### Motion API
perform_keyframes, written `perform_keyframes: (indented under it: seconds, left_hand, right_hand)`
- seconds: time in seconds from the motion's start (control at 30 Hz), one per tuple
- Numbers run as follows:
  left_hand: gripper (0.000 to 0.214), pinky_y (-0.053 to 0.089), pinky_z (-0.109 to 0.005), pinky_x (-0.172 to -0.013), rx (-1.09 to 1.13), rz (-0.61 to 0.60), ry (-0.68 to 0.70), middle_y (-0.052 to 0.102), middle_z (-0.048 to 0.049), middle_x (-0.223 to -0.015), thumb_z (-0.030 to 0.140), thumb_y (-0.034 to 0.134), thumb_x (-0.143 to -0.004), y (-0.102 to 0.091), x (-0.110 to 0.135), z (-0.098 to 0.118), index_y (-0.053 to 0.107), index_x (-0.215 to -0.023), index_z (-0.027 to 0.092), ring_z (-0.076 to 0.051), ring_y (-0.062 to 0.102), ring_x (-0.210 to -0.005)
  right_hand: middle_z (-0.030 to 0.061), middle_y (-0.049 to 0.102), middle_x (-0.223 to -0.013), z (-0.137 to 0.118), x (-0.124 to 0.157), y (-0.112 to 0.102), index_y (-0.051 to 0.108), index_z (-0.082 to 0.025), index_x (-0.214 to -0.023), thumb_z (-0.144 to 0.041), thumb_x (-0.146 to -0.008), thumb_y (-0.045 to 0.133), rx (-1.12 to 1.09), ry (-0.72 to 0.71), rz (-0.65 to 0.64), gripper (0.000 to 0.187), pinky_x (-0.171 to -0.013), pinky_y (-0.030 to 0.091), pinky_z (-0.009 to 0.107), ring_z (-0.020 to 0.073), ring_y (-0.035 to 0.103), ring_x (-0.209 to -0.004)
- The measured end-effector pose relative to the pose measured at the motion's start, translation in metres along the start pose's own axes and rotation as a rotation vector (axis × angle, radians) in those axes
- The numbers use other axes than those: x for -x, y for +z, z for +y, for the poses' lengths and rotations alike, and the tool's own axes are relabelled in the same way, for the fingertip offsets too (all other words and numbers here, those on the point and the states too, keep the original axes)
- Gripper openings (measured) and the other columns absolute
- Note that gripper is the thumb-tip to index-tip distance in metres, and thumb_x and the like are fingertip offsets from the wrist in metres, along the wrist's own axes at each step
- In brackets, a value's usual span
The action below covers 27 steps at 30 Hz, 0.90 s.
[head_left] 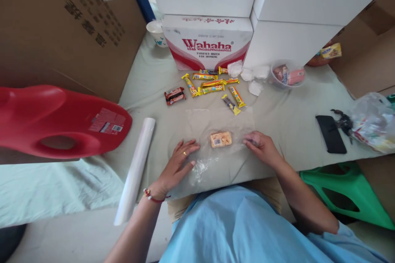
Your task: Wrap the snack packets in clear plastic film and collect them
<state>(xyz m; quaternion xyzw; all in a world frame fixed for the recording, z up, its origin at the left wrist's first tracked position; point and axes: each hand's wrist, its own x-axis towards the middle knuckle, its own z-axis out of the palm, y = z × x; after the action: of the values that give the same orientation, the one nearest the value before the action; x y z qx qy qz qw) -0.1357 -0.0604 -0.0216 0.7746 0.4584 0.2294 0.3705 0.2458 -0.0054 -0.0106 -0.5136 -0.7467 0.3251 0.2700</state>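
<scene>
1. Straight in front of the Wahaha carton, on the side nearer the person, a small beige pack with a barcode lies on clear film, between the 2 hands and apart from both.
2. Forward of the carton and slightly left, the left hand rests palm down with fingers spread at the film's left part, grasping nothing. It wears 1 ring, and a red bracelet circles the wrist.
3. Forward of the carton and to its right, the right hand pinches the film's right edge; a small dark patch at the fingertips is too blurred to name.
4. Close in front of the carton, yellow-wrapped sticks lie scattered, with a dark red packet at their left.
5. Right of the carton sits a clear bowl holding pink packets; farther right and forward lies a black phone.
6. Left of the carton stands a paper cup; forward and left lie a white roll and a red jug.
</scene>
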Motion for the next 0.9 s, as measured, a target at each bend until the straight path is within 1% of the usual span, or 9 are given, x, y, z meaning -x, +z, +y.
perform_keyframes:
  seconds: [0.13, 0.23, 0.37, 0.43, 0.53, 0.63, 0.73, 0.8, 0.9]
  left_hand:
    - [0.060, 0.016, -0.061, -0.135, 0.007, -0.093, 0.063, 0.056, -0.0063, -0.161, 0.024, 0.054, -0.090, -0.010, 0.004, -0.007, 0.056, -0.150, 0.030, -0.030, 0.038, -0.159]
    - [0.063, 0.017, -0.065, -0.133, -0.062, -0.089, 0.046, 0.055, -0.0082, -0.162, 0.024, 0.061, -0.088, -0.006, 0.001, -0.008, 0.056, -0.151, 0.030, -0.032, 0.037, -0.160]
    - [0.020, 0.029, -0.064, -0.127, -0.110, 0.066, 0.029, 0.073, -0.0065, -0.135, 0.035, 0.064, -0.096, 0.002, -0.014, -0.004, 0.077, -0.111, 0.030, -0.033, 0.048, -0.150]
    - [0.019, 0.038, -0.058, -0.122, -0.077, 0.186, 0.013, 0.077, -0.0060, -0.119, 0.037, 0.060, -0.100, 0.002, -0.024, -0.003, 0.075, -0.095, 0.028, -0.029, 0.054, -0.142]
    - [0.026, 0.046, -0.052, -0.115, -0.073, 0.376, -0.090, 0.075, -0.0071, -0.106, 0.039, 0.053, -0.102, 0.001, -0.040, -0.004, 0.069, -0.088, 0.025, -0.028, 0.059, -0.131]
    - [0.028, 0.047, -0.055, -0.111, -0.186, 0.505, -0.283, 0.071, -0.0093, -0.096, 0.041, 0.057, -0.097, 0.005, -0.054, -0.010, 0.065, -0.076, 0.023, -0.033, 0.061, -0.122]
    - [0.027, 0.046, -0.059, -0.109, -0.265, 0.577, -0.421, 0.067, -0.0120, -0.097, 0.042, 0.061, -0.091, 0.012, -0.064, -0.017, 0.064, -0.074, 0.022, -0.037, 0.059, -0.118]
    - [0.023, 0.046, -0.059, -0.108, -0.275, 0.635, -0.450, 0.065, -0.0128, -0.103, 0.042, 0.063, -0.090, 0.012, -0.067, -0.018, 0.068, -0.081, 0.021, -0.036, 0.058, -0.117]
    - [0.021, 0.045, -0.059, -0.109, -0.315, 0.816, -0.477, 0.062, -0.0145, -0.112, 0.038, 0.064, -0.090, 0.007, -0.064, -0.007, 0.071, -0.097, 0.019, -0.036, 0.056, -0.118]
  right_hand:
    - [0.0056, 0.076, -0.090, 0.000, -0.019, -0.016, 0.076, -0.022, -0.099, -0.049, -0.096, 0.061, -0.132, 0.113, -0.042, 0.032, -0.079, 0.054, 0.033, 0.0203, 0.069, -0.082]
    - [0.0034, 0.073, -0.083, 0.002, -0.030, -0.021, 0.075, -0.021, -0.093, -0.055, -0.090, 0.065, -0.233, 0.214, -0.095, 0.036, -0.074, 0.051, 0.030, 0.0187, 0.065, -0.077]
    - [0.0029, 0.070, -0.083, 0.001, -0.040, -0.021, 0.074, -0.020, -0.090, -0.061, -0.083, 0.071, -0.327, 0.299, -0.120, 0.042, -0.072, 0.049, 0.029, 0.0172, 0.061, -0.075]
    - [0.0019, 0.067, -0.078, 0.002, -0.042, -0.020, 0.072, -0.019, -0.087, -0.065, -0.080, 0.072, -0.353, 0.340, -0.121, 0.046, -0.067, 0.045, 0.028, 0.0153, 0.057, -0.069]
    - [-0.0013, 0.059, -0.069, 0.006, -0.045, -0.020, 0.069, -0.019, -0.085, -0.069, -0.079, 0.071, -0.336, 0.416, -0.128, 0.050, -0.058, 0.038, 0.026, 0.0126, 0.048, -0.060]
    - [-0.0017, 0.056, -0.065, 0.013, -0.044, -0.022, 0.068, -0.019, -0.085, -0.066, -0.084, 0.063, -0.181, 0.443, -0.117, 0.047, -0.055, 0.035, 0.026, 0.0131, 0.045, -0.058]
    - [0.0019, 0.064, -0.070, 0.020, -0.041, -0.025, 0.070, -0.020, -0.089, -0.054, -0.089, 0.057, 0.152, 0.411, -0.101, 0.036, -0.059, 0.037, 0.028, 0.0168, 0.053, -0.062]
    - [0.0046, 0.069, -0.075, 0.021, -0.038, -0.029, 0.072, -0.020, -0.100, -0.046, -0.090, 0.057, 0.365, 0.375, -0.080, 0.031, -0.063, 0.039, 0.030, 0.0199, 0.058, -0.066]
    - [0.0101, 0.074, -0.090, 0.015, -0.043, -0.037, 0.072, -0.018, -0.117, -0.041, -0.094, 0.056, 0.520, 0.264, 0.060, 0.036, -0.070, 0.046, 0.034, 0.0240, 0.064, -0.077]
